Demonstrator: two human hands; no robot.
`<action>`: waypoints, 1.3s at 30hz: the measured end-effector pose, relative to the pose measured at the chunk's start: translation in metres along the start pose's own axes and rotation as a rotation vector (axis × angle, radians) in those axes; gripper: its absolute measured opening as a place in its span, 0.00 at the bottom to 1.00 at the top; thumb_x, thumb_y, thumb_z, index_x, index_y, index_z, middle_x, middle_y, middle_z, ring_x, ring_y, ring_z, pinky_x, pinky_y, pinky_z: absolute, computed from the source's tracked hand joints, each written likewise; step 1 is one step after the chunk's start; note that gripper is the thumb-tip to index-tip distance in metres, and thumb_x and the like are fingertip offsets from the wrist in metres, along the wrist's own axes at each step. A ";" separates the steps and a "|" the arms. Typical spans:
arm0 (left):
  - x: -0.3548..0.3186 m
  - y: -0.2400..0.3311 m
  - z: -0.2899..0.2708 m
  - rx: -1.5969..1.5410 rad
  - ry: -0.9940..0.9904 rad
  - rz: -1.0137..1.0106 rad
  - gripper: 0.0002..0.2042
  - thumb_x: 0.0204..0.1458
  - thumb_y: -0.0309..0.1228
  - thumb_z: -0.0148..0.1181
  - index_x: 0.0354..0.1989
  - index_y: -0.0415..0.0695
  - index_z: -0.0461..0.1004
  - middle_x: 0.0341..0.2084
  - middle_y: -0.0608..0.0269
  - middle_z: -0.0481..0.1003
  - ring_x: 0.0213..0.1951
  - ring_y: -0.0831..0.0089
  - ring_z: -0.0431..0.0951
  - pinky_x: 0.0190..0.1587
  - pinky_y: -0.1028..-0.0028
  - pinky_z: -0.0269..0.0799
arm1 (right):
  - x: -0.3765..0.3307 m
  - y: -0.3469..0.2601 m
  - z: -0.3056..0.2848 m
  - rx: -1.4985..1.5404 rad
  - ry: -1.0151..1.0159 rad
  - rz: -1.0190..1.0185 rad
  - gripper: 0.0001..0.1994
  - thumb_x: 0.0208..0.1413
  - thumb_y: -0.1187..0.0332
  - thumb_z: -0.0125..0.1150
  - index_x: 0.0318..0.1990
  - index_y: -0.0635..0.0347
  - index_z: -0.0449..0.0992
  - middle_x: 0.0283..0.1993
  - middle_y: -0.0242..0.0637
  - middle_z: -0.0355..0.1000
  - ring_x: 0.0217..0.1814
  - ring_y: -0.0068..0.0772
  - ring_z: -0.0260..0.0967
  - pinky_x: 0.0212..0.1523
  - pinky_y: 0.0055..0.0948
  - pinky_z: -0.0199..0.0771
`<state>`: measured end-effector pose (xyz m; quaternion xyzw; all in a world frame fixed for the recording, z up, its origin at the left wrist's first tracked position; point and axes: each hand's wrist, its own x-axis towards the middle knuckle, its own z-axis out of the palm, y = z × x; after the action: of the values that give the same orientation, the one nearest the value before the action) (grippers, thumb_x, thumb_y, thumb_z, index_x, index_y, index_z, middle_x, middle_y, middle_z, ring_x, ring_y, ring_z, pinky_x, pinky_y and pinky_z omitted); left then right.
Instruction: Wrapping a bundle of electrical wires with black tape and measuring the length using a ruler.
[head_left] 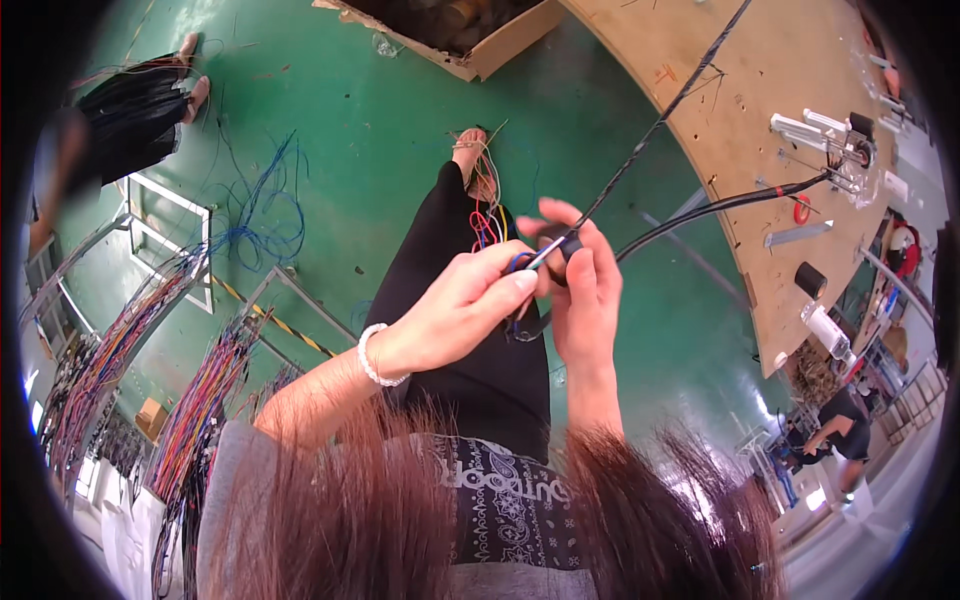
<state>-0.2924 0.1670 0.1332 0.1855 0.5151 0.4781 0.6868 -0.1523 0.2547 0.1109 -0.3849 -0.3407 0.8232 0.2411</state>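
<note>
In front of my body, my left hand (465,305) is closed around a bundle of wires, thumb pressed on top. A blue loop and a pale strand show at its fingertips. My right hand (588,290) faces it, fingers curled round what looks like a roll of black tape (568,250), partly hidden. From between the hands a black-wrapped wire harness (655,130) runs up to the far right. A thicker black cable (720,205) leads from behind my right hand to the board. Red, white and yellow wires (490,226) hang beyond my left hand.
A wooden board (740,130) curves along the right, bearing a metal-and-plastic fixture (845,150) and a black roll (810,280). Racks of coloured wires (205,400) stand at left, near tangled blue wire (265,225). A cardboard box (500,45) lies ahead. Other people are at left and right.
</note>
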 end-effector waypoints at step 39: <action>0.000 -0.018 0.008 -0.217 0.011 -0.071 0.17 0.65 0.39 0.43 0.28 0.40 0.69 0.19 0.69 0.68 0.19 0.85 0.59 0.21 0.80 0.54 | -0.009 -0.010 -0.008 -0.207 -0.107 -0.001 0.18 0.62 0.56 0.56 0.35 0.66 0.71 0.55 0.43 0.67 0.53 0.31 0.67 0.54 0.29 0.67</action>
<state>-0.2768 0.1606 0.1231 0.0891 0.4701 0.5075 0.7166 -0.1392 0.2581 0.1192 -0.3630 -0.4365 0.8029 0.1820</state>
